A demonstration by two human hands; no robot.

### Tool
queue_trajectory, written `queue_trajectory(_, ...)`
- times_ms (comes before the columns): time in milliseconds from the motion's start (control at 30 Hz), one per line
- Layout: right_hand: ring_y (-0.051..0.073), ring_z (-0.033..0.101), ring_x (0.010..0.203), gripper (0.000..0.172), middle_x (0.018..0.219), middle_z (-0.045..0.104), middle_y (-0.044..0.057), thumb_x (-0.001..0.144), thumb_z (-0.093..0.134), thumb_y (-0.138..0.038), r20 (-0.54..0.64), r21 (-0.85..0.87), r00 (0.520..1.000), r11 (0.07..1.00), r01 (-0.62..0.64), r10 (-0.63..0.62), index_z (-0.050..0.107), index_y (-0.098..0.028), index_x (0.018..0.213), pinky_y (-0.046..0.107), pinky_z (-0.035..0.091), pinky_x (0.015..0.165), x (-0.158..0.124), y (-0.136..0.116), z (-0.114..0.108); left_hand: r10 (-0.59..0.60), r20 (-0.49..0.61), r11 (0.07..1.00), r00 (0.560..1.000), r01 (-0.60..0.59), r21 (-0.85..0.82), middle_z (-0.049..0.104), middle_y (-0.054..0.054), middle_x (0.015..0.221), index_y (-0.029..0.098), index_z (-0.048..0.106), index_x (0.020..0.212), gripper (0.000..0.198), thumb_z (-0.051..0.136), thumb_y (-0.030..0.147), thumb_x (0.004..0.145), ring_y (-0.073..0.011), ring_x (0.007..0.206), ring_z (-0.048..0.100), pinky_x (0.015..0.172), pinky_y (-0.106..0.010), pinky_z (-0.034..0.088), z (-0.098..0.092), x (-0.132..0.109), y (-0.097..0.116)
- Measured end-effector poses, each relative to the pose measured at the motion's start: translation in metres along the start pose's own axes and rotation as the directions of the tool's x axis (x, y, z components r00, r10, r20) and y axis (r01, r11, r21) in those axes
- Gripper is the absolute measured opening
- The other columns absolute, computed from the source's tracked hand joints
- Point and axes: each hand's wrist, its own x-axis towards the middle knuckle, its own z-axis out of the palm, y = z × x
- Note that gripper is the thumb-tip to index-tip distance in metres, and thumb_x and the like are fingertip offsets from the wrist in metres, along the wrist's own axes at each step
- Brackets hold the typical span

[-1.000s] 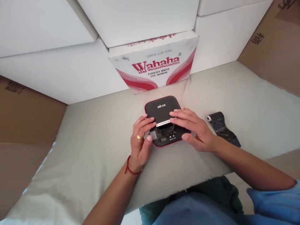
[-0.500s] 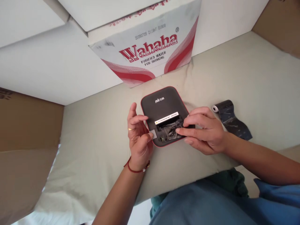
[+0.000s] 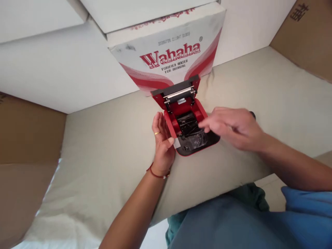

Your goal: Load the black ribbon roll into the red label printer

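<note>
A red and black portable printer (image 3: 213, 137) lies on the cloth with its lid (image 3: 160, 92) raised, showing the roller on the lid's underside. Inside the red bay sits a roll of shiny black film (image 3: 187, 121), and a clear, crinkled strip lies over the front edge. My left hand (image 3: 165, 147) is closed on the printer's left side, thumb by a small grey tab (image 3: 176, 143). Over the right front of the bay is my right hand (image 3: 233, 128), its index fingertip close to the film. Its fingers are bent and blurred; whether they pinch anything does not show.
A Wahaha water carton (image 3: 171, 52) stands right behind the raised lid. White boxes (image 3: 57, 76) wall off the back, with brown cartons (image 3: 28, 138) at both sides. Behind my right hand, a second black roll (image 3: 252, 114) is mostly hidden.
The printer's lid has swung up and back, exposing the film roll inside. My right hand has lifted off the front and moved slightly right and up. My left hand keeps hold of the left side.
</note>
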Motion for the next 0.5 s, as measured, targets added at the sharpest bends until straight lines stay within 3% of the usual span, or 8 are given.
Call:
queue_trajectory(67,0.02,0.08,0.086,0.031,0.099,0.088,0.002,0.117,0.06,-0.037,0.104,-0.072,0.973,0.977,-0.199,0.206,0.089,-0.025,0.118,0.033,0.061,0.084,0.024,-0.001,-0.007,-0.024,-0.062,0.998,0.998,0.02,-0.064,0.052,0.001,0.183,0.047,0.064,0.158,0.079,0.097,0.061,0.087,-0.0359,0.181,0.034,0.15,-0.056,0.033,0.001,0.002,-0.001)
queue_trajectory(133,0.022,0.082,0.092,0.029,0.108,0.09,0.005,0.11,0.062,-0.026,0.223,-0.264,0.921,0.929,-0.259,0.32,0.09,-0.023,0.117,0.034,0.059,0.087,0.05,0.001,-0.007,-0.041,-0.113,0.996,0.993,0.031,-0.084,0.061,-0.003,0.173,0.04,0.071,0.148,0.065,0.096,0.058,0.09,-0.0343,0.172,0.048,0.145,-0.054,0.039,0.001,0.004,-0.001)
queue_trajectory(233,0.027,0.083,0.103,0.037,0.117,0.091,0.008,0.102,0.059,-0.013,0.339,-0.54,0.836,0.817,-0.202,0.431,0.091,-0.023,0.117,0.036,0.056,0.088,0.081,0.004,0.001,-0.05,-0.126,0.996,0.991,0.041,-0.079,0.067,-0.007,0.163,0.033,0.074,0.139,0.056,0.094,0.057,0.092,-0.0322,0.159,0.06,0.137,-0.051,0.048,0.002,0.006,-0.004)
queue_trajectory(367,0.036,0.083,0.105,0.033,0.114,0.091,0.013,0.098,0.067,-0.015,0.395,-0.741,0.725,0.662,-0.112,0.564,0.092,-0.024,0.118,0.041,0.056,0.083,0.102,-0.007,0.018,-0.03,-0.113,0.998,0.993,0.023,-0.062,0.07,-0.007,0.157,0.032,0.071,0.14,0.058,0.091,0.059,0.094,-0.0311,0.152,0.064,0.13,-0.049,0.053,0.003,0.008,-0.011)
queue_trajectory(500,0.042,0.084,0.107,0.029,0.109,0.09,0.02,0.1,0.067,-0.01,0.338,-0.838,0.693,0.539,-0.086,0.637,0.091,-0.019,0.113,0.046,0.058,0.084,0.108,-0.024,0.036,-0.009,-0.1,0.999,0.995,0.005,-0.04,0.07,-0.008,0.157,0.032,0.069,0.142,0.06,0.09,0.062,0.095,-0.0315,0.152,0.064,0.131,-0.05,0.052,0.001,0.01,-0.016)
